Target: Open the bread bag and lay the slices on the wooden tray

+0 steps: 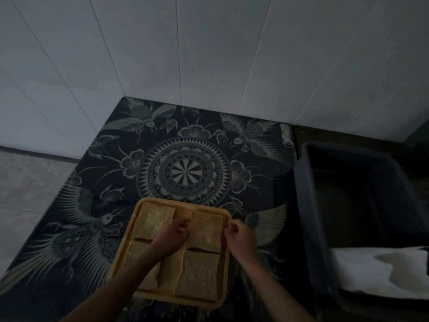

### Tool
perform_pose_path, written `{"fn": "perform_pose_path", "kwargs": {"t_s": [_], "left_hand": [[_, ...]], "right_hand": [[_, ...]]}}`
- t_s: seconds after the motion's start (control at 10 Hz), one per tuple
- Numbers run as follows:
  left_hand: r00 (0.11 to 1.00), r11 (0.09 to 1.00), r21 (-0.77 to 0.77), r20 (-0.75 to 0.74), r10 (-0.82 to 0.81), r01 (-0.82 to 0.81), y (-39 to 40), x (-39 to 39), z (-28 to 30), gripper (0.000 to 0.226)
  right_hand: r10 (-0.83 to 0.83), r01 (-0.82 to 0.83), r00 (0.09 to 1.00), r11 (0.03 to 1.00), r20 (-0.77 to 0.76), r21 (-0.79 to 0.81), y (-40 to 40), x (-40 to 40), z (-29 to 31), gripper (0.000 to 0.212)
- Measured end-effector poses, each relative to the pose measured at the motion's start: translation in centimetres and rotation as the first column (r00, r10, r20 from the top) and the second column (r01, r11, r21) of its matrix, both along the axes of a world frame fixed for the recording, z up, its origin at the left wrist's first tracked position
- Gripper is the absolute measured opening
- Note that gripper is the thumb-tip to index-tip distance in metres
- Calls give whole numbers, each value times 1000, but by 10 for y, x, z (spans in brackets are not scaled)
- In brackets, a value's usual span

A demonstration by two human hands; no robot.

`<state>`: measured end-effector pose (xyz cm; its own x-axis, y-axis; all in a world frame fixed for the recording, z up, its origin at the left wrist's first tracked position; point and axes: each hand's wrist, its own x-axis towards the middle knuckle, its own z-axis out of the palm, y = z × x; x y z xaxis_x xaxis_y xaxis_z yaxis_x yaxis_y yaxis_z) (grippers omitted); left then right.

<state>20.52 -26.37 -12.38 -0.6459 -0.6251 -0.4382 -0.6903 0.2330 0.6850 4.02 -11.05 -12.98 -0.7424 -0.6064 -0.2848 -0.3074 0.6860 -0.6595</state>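
A wooden tray [178, 299] lies on the near part of a dark patterned cloth. Bread slices fill it: far left [155, 220], far right [206, 231], near right [199, 275], and near left [137, 254], which my left forearm partly covers. My left hand [173, 231] reaches across the tray's middle and pinches the left edge of the far right slice. My right hand [239, 233] has its fingers curled at that slice's right edge, over the tray's right rim. The slice's near edge overlaps the slice below it. No bread bag is clearly in view.
The patterned cloth [185, 173] covers a low surface in a corner of white tiled wall. A dark blue plastic tub [308, 205] stands right of the tray, with something white and crumpled [376, 273] in its near end. Grey floor [27, 194] lies to the left.
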Motion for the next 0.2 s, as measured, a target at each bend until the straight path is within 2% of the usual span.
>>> {"fn": "perform_pose_path", "kwargs": {"t_s": [0.2], "left_hand": [[990,974,-218,-115,-84,57,6,-10,26,45]], "right_hand": [[34,-46,996,986,-79,-159,10,-19,36,30]]}}
